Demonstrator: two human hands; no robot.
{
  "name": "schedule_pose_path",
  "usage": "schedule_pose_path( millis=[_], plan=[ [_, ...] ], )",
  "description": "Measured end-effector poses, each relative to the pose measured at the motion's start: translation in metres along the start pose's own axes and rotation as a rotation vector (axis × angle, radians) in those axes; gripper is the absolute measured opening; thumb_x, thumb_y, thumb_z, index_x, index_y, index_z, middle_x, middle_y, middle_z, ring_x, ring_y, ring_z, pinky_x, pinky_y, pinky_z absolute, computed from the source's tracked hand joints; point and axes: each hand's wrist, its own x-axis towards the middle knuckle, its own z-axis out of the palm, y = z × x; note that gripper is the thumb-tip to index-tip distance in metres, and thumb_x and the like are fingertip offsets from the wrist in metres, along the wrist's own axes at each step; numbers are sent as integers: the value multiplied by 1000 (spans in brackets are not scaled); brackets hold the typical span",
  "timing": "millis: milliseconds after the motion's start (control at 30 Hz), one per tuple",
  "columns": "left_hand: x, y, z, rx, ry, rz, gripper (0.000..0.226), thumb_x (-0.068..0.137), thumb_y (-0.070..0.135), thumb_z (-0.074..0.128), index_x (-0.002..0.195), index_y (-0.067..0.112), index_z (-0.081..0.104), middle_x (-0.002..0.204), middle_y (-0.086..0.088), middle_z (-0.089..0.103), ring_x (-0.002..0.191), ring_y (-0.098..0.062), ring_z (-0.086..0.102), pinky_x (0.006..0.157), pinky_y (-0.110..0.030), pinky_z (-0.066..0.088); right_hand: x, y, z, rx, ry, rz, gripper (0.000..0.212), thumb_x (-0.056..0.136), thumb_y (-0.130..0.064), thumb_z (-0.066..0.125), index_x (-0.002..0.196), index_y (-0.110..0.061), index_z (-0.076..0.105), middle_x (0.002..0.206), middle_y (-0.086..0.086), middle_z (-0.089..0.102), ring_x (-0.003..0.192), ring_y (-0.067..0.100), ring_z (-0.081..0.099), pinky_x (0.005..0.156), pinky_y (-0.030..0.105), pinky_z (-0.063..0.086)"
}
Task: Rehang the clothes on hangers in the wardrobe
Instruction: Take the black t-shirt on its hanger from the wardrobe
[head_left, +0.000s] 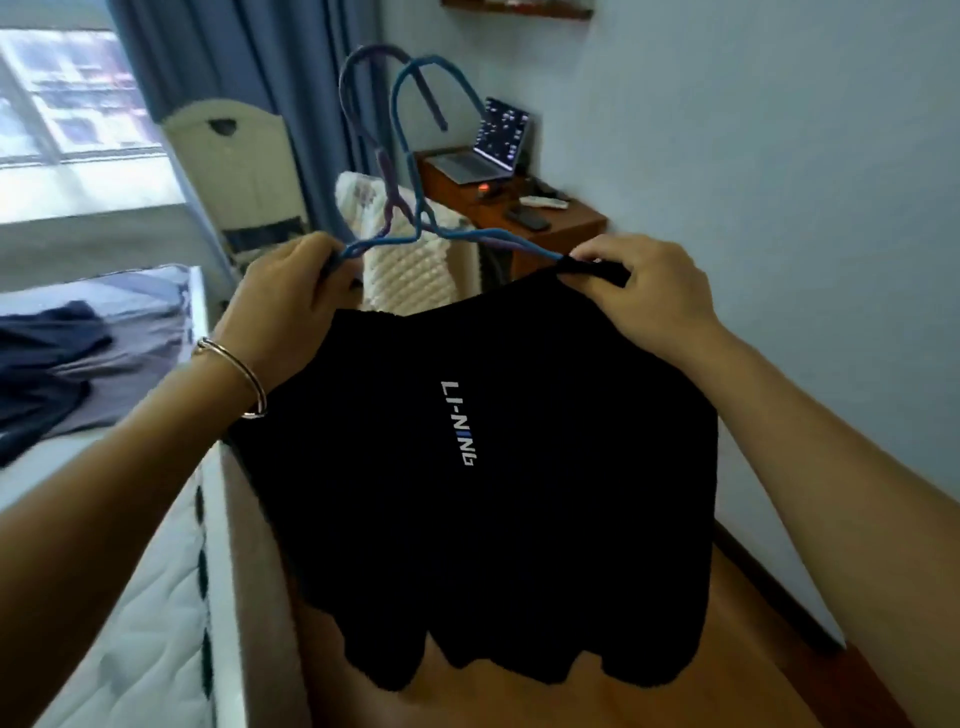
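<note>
Grip: left hand (291, 306) clamps 2 hangers (410, 156) steady at one end; right hand (649, 296) pinches black shirt (493, 493) shoulder, likely seating it.

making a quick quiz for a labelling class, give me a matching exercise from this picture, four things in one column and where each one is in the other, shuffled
Things
1. black garment
2. hangers
3. laptop
4. bracelet

Places
a. on the wooden desk by the wall
b. top edge pinched in the fingers of the right hand
c. round the left wrist
d. one end gripped by the left hand, hooks pointing up

Pairs: 1-b, 2-d, 3-a, 4-c
</note>
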Motion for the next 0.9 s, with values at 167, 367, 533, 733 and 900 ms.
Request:
schedule_pose_path(
  millis=[167,367,533,733,900],
  plan=[
    [-4,-80,0,32,-57,-237,23,83,13,63,101,0,65,90,-22,67,78,-26,60,67,-16,28,86,-18,83,129,-120,-139,24,82,-34,63,104,-27,70,114,-3,68,107,19,60,91,40,47],
    [-13,-194,12,-10,-134,-588,65,71,23,76,127,7,49,122,-17,60,112,-31,58,91,-33,43,199,-43,174,213,-209,-227,21,80,-31,67,101,-27,71,107,-3,70,103,16,61,87,31,45],
    [13,-267,-2,180,104,-709,35,78,21,69,107,3,62,93,-25,69,85,-39,66,69,-39,45,290,-96,231,297,-318,-382,20,80,-31,69,99,-26,70,88,-11,63,82,8,56,64,9,38],
    [31,-322,-30,445,371,-816,43,78,33,62,110,4,63,98,-26,69,90,-45,64,76,-48,48,387,-173,318,408,-444,-564,50,69,-38,77,115,-31,60,94,-2,61,90,14,56,77,22,40],
    [48,-365,-54,627,557,-906,56,72,45,51,107,3,64,97,-26,69,91,-43,64,76,-47,47,463,-240,387,386,-548,-787,61,67,-49,73,122,-35,50,123,1,59,113,22,52,95,39,44]
  ],
)
